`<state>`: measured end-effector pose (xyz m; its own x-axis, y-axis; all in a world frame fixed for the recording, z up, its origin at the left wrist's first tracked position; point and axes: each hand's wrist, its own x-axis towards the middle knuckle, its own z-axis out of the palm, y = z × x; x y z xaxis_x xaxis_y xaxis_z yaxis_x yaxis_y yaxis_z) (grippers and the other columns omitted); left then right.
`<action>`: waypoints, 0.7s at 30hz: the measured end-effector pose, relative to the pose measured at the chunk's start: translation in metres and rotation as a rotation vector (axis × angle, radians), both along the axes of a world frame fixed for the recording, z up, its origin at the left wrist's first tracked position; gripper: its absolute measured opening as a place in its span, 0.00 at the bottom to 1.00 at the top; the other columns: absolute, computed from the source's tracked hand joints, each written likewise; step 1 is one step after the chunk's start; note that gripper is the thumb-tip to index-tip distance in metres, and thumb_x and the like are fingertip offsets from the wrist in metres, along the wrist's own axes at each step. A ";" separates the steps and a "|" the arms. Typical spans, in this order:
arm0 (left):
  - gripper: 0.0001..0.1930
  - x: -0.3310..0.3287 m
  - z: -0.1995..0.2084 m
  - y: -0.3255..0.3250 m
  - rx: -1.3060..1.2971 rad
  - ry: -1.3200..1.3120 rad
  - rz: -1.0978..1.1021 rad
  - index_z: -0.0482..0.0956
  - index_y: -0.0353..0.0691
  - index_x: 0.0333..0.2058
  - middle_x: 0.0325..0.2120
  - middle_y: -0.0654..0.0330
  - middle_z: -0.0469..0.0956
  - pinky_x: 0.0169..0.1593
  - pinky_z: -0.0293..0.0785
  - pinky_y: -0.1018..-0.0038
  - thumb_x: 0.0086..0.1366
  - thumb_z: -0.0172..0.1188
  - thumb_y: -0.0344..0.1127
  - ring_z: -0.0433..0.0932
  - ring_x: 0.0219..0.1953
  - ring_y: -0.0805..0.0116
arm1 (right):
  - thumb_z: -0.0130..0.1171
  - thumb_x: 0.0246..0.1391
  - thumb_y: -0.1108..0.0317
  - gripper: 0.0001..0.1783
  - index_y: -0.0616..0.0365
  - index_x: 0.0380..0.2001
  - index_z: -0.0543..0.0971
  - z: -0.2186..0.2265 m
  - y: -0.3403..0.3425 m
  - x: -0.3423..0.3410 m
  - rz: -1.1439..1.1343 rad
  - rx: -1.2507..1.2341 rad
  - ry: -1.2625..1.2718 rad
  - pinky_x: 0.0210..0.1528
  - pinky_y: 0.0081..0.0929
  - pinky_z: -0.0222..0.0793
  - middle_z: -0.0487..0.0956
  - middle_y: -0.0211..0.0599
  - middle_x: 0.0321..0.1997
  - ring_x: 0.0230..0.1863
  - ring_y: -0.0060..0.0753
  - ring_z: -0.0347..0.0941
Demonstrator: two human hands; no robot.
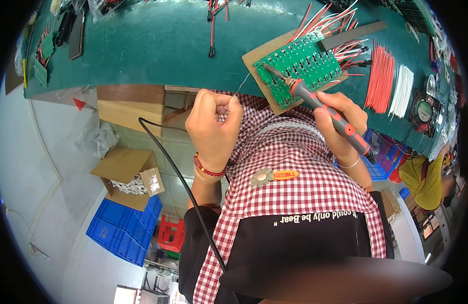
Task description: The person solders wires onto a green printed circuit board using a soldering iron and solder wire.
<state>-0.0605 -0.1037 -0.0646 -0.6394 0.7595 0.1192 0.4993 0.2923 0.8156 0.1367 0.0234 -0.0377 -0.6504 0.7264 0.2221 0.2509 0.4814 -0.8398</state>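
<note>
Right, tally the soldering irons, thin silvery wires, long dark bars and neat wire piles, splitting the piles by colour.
Soldering iron: 1
Thin silvery wire: 1
Long dark bar: 1
Red wire pile: 1
White wire pile: 1
Total: 5

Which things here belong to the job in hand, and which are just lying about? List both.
In use:
soldering iron, right hand
thin wire, left hand
green circuit boards, under the iron's tip
brown board beneath them

Lying about:
blue crate at left
open cardboard box
red stool
</note>
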 end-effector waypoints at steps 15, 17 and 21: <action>0.09 0.002 -0.004 0.001 0.002 0.068 -0.004 0.70 0.38 0.23 0.20 0.60 0.70 0.21 0.65 0.73 0.48 0.63 0.21 0.70 0.18 0.67 | 0.66 0.42 0.77 0.16 0.63 0.38 0.78 0.004 0.005 -0.008 0.038 0.027 0.034 0.23 0.23 0.69 0.78 0.40 0.23 0.21 0.31 0.75; 0.09 0.003 -0.004 0.003 0.007 0.083 -0.006 0.70 0.38 0.23 0.20 0.60 0.70 0.21 0.65 0.73 0.48 0.63 0.21 0.70 0.18 0.67 | 0.66 0.41 0.78 0.15 0.63 0.36 0.79 0.006 0.007 -0.011 0.043 0.067 0.036 0.22 0.22 0.68 0.78 0.39 0.22 0.20 0.30 0.75; 0.09 0.003 -0.004 0.004 0.008 0.093 -0.012 0.70 0.39 0.23 0.20 0.61 0.70 0.22 0.65 0.72 0.48 0.64 0.21 0.70 0.18 0.66 | 0.66 0.39 0.78 0.15 0.63 0.35 0.79 0.011 0.009 -0.014 0.052 0.075 0.027 0.21 0.22 0.68 0.78 0.38 0.21 0.19 0.30 0.75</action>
<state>-0.0574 -0.1001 -0.0687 -0.6166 0.7656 0.1834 0.5761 0.2800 0.7679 0.1227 0.0327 -0.0271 -0.6796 0.6727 0.2926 0.2017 0.5549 -0.8071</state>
